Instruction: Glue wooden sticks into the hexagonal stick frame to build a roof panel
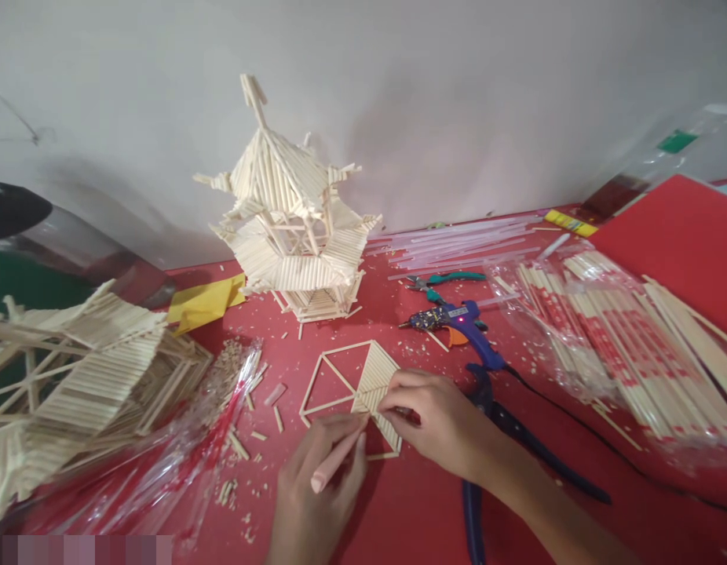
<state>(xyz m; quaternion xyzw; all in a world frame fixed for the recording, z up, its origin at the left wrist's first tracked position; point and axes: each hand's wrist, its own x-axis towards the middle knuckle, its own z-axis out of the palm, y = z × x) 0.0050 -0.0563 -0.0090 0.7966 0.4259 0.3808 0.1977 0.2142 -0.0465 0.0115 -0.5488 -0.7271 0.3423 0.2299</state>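
Note:
A flat hexagonal frame of thin wooden sticks (317,377) lies between my hands, with spokes meeting at its middle. Closely laid sticks (379,369) fill its right-hand sections, while the left ones are open. My left hand (319,479) is closed around a pale pink, rod-shaped tool (334,461), whose tip is hidden by the fingers near the frame's centre. From the right, my right hand (431,412) rests over the frame with thumb and fingers pinched at the filled part. Whatever sits in that pinch is hidden.
Behind stands a stick pagoda (293,235); another stick model (98,369) is at left. A glue gun (458,318), green-handled pliers (454,278) and large blue-handled pliers (516,439) lie at right, near bagged chopsticks (622,345). Clear glue sticks (458,243) lie behind; offcuts (239,443) are scattered.

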